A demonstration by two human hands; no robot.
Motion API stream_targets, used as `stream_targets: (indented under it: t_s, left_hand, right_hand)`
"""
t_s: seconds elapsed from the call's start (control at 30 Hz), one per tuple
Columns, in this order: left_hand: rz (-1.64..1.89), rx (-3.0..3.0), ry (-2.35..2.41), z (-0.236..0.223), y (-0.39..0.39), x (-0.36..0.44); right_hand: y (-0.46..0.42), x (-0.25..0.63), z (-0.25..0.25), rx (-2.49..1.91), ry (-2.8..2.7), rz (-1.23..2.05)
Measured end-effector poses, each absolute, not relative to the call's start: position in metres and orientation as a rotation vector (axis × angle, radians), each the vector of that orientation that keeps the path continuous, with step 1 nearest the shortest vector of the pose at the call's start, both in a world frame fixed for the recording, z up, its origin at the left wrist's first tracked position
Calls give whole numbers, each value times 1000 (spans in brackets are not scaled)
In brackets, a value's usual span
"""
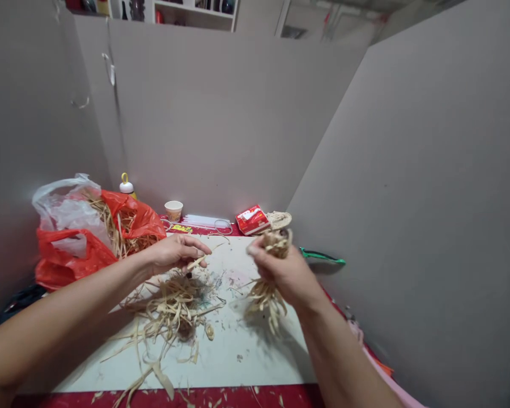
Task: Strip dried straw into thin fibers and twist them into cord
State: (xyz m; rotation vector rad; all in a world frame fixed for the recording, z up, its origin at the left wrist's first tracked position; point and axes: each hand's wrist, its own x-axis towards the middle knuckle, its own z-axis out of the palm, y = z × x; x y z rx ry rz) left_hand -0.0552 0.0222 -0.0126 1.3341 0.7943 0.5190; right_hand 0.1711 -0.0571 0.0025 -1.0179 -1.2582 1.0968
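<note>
Bundle [266, 300] of straw is being gripped in the right hand [280, 265], above the white board [255, 362], and its loose ends are hanging down. The left hand [176, 253] is pinching a thin strip [196, 262], just above the pile [174, 309]. This pile is lying on the left part of the board. Beyond the left arm, a red bag [74, 263] is holding more straw. Behind the board, a cup [174, 211] is standing and a red packet [252, 221] is lying near the grey wall [212, 124].

White board [255, 362] on red table [300, 395], pale dry strips [174, 306] heaped on it, paper cup [174, 212] and red packet [251, 221] behind
</note>
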Motion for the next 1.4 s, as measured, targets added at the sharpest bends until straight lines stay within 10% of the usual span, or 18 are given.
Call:
stream_targets:
  t_s: [0.33,1.0,1.4]
  left_hand:
    - [421,1491,717,-10,-3,-39]
    - [37,2550,1308,-49,31,-106]
    - [413,1871,904,38,18,-107]
  right_hand:
    - [-61,139,-23,-966,-1627,604]
    - [-62,175,18,-689,-960,1094]
    - [-57,165,5,-907,-927,1151]
